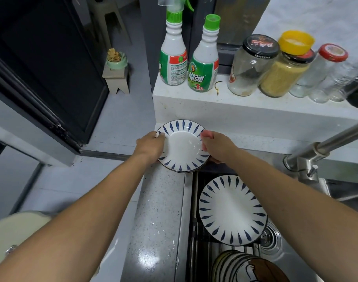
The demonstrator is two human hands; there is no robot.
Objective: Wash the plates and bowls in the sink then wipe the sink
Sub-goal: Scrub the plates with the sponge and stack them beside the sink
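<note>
While both hands gripped the plate (183, 145) by opposite rims, it sat at the far end of the desk (153, 220), just left of the sink (336, 192), on or barely above a matching lower plate (180, 170); whether the two touched could not be told. Setting it down well probably meant keeping it level, centring it on the one below and letting go on both sides together, since the glaze looked wet and the pile seemed to overhang the sink's edge. Both arms reached forward, nearly straight. The left hand (151, 148) held the left rim, thumb on top and fingers underneath; the right hand (216, 147) curled round the right rim. A larger plate (231, 208) and a striped bowl (241, 267) waited in the sink.
</note>
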